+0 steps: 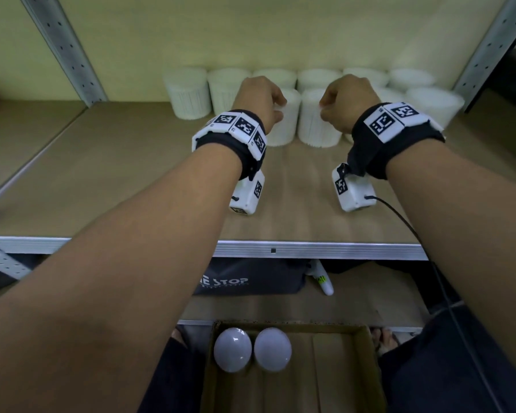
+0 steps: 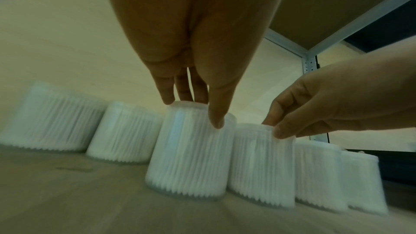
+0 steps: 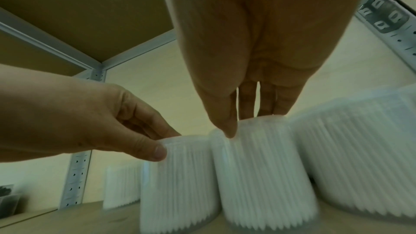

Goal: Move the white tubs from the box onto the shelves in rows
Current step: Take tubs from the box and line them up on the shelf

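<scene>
Several white ribbed tubs stand on the wooden shelf (image 1: 102, 180) in a back row along the wall and a shorter front row. My left hand (image 1: 276, 110) pinches the top rim of a front-row tub (image 1: 285, 126), which stands on the board. My right hand (image 1: 325, 110) pinches the rim of the neighbouring tub (image 1: 318, 126) to its right. In the left wrist view, the left hand (image 2: 198, 111) has its thumb in front of its tub (image 2: 189, 152) and fingers behind. Seen from the right wrist, the right hand (image 3: 247, 122) grips its tub (image 3: 263, 175) likewise. Two tubs (image 1: 232, 349) lie in the cardboard box (image 1: 365, 371) below.
Grey perforated uprights (image 1: 63, 46) frame the shelf on both sides, and another board hangs overhead (image 3: 78, 15). On the lower shelf lie a dark bag (image 1: 251, 278) and a white marker-like tube (image 1: 322, 281). A black cable (image 1: 405, 222) runs from the right wrist unit.
</scene>
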Demonstrator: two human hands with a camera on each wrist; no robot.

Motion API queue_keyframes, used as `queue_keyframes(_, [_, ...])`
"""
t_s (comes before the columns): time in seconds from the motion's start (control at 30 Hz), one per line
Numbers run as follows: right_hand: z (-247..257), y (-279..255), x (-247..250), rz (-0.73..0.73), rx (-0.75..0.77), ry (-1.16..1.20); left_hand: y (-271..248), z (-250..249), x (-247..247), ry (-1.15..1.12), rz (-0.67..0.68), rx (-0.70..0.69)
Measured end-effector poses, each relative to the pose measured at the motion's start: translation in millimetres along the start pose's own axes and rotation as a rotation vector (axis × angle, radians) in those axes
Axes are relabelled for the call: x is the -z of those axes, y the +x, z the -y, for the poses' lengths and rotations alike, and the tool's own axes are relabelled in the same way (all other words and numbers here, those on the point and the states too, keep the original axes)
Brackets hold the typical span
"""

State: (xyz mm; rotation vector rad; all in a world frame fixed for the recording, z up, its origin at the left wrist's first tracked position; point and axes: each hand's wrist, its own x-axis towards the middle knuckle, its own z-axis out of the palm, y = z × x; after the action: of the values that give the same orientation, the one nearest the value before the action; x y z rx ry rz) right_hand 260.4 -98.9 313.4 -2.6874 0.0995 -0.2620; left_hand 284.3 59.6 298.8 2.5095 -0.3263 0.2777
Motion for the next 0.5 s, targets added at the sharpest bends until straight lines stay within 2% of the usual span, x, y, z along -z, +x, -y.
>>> queue_keyframes(0.23, [-4, 6, -3, -0.010, 0.039, -0.038, 1, 3, 1, 0.036, 0.000, -0.018])
queue_keyframes(0.4, [-4, -5, 4, 0.086, 0.081, -0.154, -10, -2, 13, 0.142, 0.139, -0.063])
queue_keyframes(0.5, [-3, -22, 5, 0.113, 0.100, -0.163, -25, -3, 19, 0.159, 0.137, -0.073])
